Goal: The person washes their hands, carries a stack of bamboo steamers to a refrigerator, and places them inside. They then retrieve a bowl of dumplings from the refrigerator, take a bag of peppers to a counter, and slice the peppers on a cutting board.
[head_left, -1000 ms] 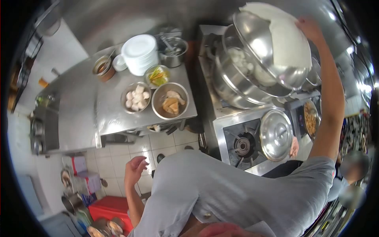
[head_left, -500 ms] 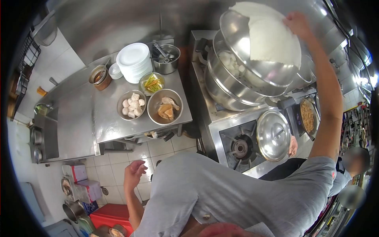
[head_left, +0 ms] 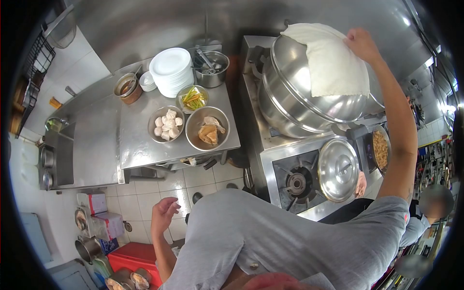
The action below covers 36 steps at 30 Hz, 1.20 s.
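A large domed steamer lid (head_left: pixel 290 63) covers the big metal steamer pot (head_left: pixel 278 108) on the stove. Over the top of the lid lies a white cloth (head_left: pixel 336 67). My right hand (head_left: pixel 362 46) is closed at the cloth's far right edge, gripping at the top of the lid; the grip itself is partly hidden. Low over the floor, away from the worktop, my left hand (head_left: pixel 164 216) hangs with loosely curled fingers and holds nothing.
On the steel worktop (head_left: pixel 140 157) stand bowls of white buns (head_left: pixel 166 125), chicken pieces (head_left: pixel 209 133) and cut vegetables (head_left: pixel 194 98), beside stacked plates (head_left: pixel 170 65). A smaller lid (head_left: pixel 338 169) lies by the burner (head_left: pixel 297 183). Another person (head_left: pixel 415 227) is at the right.
The lid, tilted up before with white pieces visible inside the steamer, has come down over it. My right hand moved down with it. My left hand has barely moved.
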Available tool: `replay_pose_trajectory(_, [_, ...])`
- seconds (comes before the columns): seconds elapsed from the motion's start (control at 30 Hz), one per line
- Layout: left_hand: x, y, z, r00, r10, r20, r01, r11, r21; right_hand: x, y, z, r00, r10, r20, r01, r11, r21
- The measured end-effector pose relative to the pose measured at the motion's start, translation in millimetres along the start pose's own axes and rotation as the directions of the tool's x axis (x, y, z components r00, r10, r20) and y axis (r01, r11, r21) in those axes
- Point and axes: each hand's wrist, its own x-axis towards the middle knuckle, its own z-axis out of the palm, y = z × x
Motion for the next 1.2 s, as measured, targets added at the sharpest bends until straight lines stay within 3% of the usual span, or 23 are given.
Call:
replay_pose_trajectory(0.17, [1.1,7.5,-0.8,1.000,0.006,-0.003,-0.006,1.000,0.029,1.0,6.3,4.5,0.999,-0.048,-0.026,0.048,0.999,0.019])
replay_pose_trajectory(0.27, [6.5,3.3,-2.5,1.000,0.007,-0.001,-0.007,0.999,0.034,1.3,2.3,1.0,0.993,0.094,0.076,-0.109,0.964,0.244])
replay_pose_trajectory(0.37, [12.7,3.6,-4.2,1.000,0.022,0.006,-0.023,0.998,0.052,-0.6,10.1,6.9,0.998,-0.002,0.058,-0.014,0.964,0.265])
replay_pose_trajectory(0.43, [20.4,4.7,-5.9,1.000,0.019,-0.008,-0.018,0.998,0.063,-2.0,12.6,6.7,0.988,0.075,0.138,-0.107,0.965,0.240])
replay_pose_trajectory(0.5, [36.0,-0.7,-13.1,0.998,0.055,-0.029,-0.053,0.998,0.041,4.6,23.1,8.2,0.985,-0.134,0.111,0.134,0.991,0.009])
replay_pose_trajectory(0.57, [58.6,4.2,-26.3,0.995,0.062,-0.080,-0.061,0.998,0.019,7.0,8.4,-4.5,0.973,-0.055,0.226,0.058,0.998,-0.008])
replay_pose_trajectory(0.63, [83.3,25.9,-42.5,0.987,0.065,-0.144,-0.053,0.995,0.089,-3.6,-4.9,-12.0,0.972,-0.164,-0.171,0.111,0.953,-0.283])
replay_pose_trajectory(0.7, [117.7,25.2,-61.0,0.969,0.124,-0.215,-0.072,0.969,0.235,-44.3,-102.3,-58.3,0.976,-0.066,-0.207,0.103,0.979,0.177])
replay_pose_trajectory(0.77, [159.2,18.6,-76.5,0.948,0.148,-0.281,-0.076,0.964,0.254,-91.6,-174.4,-76.2,0.993,-0.081,-0.086,0.107,0.924,0.368])
replay_pose_trajectory(0.83, [207.5,6.2,-90.0,0.956,0.164,-0.243,-0.089,0.953,0.290,-136.6,-235.5,-60.0,0.970,-0.213,0.115,0.096,0.775,0.625])
replay_pose_trajectory(0.87, [226.1,5.0,-91.5,0.966,0.111,-0.232,-0.052,0.969,0.243,-150.8,-262.7,-36.4,0.960,-0.267,0.082,0.132,0.693,0.709])
replay_pose_trajectory(0.9, [244.4,4.9,-92.3,0.974,0.061,-0.219,-0.016,0.980,0.199,-162.0,-290.7,-11.1,0.953,-0.220,0.209,-0.020,0.642,0.767])
replay_pose_trajectory(0.93, [272.4,-7.5,-104.3,0.987,-0.006,-0.162,0.022,0.995,0.097,-180.9,-320.2,62.5,0.947,-0.132,0.291,-0.145,0.635,0.759])
replay_pose_trajectory(1.0, [295.2,-10.2,-106.0,0.995,-0.069,-0.066,0.062,0.993,-0.100,-190.0,-342.1,120.6,0.864,-0.025,0.502,-0.351,0.685,0.639])
replay_pose_trajectory(1.07, [309.8,-21.1,-121.2,0.998,-0.017,-0.067,0.010,0.995,-0.100,-215.0,-356.3,185.8,0.823,0.149,0.548,-0.500,0.646,0.577])
replay_pose_trajectory(1.1, [317.1,-26.7,-129.9,0.998,0.010,-0.060,-0.015,0.995,-0.098,-212.9,-370.6,184.1,0.743,0.182,0.645,-0.612,0.576,0.542])
replay_pose_trajectory(1.13, [318.2,-26.7,-142.3,0.997,0.007,-0.076,-0.014,0.996,-0.093,-207.8,-387.8,183.6,0.656,0.205,0.726,-0.709,0.496,0.501])
replay_pose_trajectory(1.2, [318.8,-33.6,-177.9,0.999,0.019,-0.044,-0.021,0.999,-0.045,-207.3,-404.1,196.1,0.586,0.166,0.793,-0.773,0.408,0.486])
